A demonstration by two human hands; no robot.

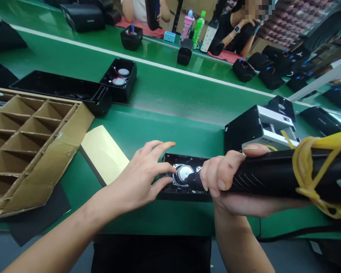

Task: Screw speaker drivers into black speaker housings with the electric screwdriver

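A black housing point(176, 195) with round silver speakers point(184, 172) lies on the green bench near its front edge. My right hand point(230, 182) is wrapped round a black electric screwdriver point(275, 172) with yellow ties at its rear. The tool points left, its front end over the lower right rim of the left speaker. My left hand point(147, 170) is at the housing's left end with fingers apart, the fingertips beside that speaker; nothing shows between them. The right hand and tool cover the housing's right part.
A divided cardboard box point(45, 167) and yellow paper point(105, 151) are on the left. Behind them sits another black housing with two speakers point(127, 85). A black-and-silver device point(244, 129) stands at the right. Two people sit across the bench point(173, 94), near bottles point(199, 28).
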